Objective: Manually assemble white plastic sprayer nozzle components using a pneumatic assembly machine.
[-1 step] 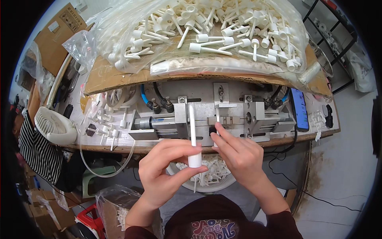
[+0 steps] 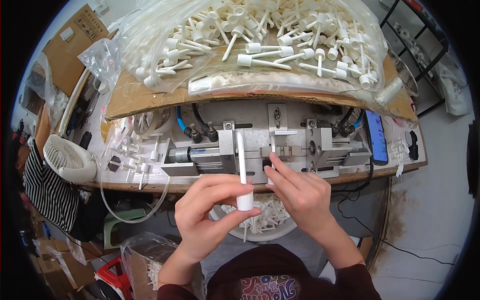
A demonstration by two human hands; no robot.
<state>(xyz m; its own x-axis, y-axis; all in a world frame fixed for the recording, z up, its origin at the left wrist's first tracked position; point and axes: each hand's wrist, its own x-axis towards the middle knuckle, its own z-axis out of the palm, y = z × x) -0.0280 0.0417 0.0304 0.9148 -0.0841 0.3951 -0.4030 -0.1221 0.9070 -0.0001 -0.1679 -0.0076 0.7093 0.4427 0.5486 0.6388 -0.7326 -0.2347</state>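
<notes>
Your left hand [image 2: 207,210] pinches a white tube [image 2: 242,167] by its ribbed cap, holding it upright just in front of the metal press [image 2: 280,150] on the tabletop [image 2: 350,175]. Your right hand [image 2: 300,195] reaches its fingers [image 2: 274,165] to a second small tube [image 2: 273,150] standing in the press, pinching it. A bag of tubes [image 2: 280,40] lies behind; a basin [image 2: 265,225] sits below.
</notes>
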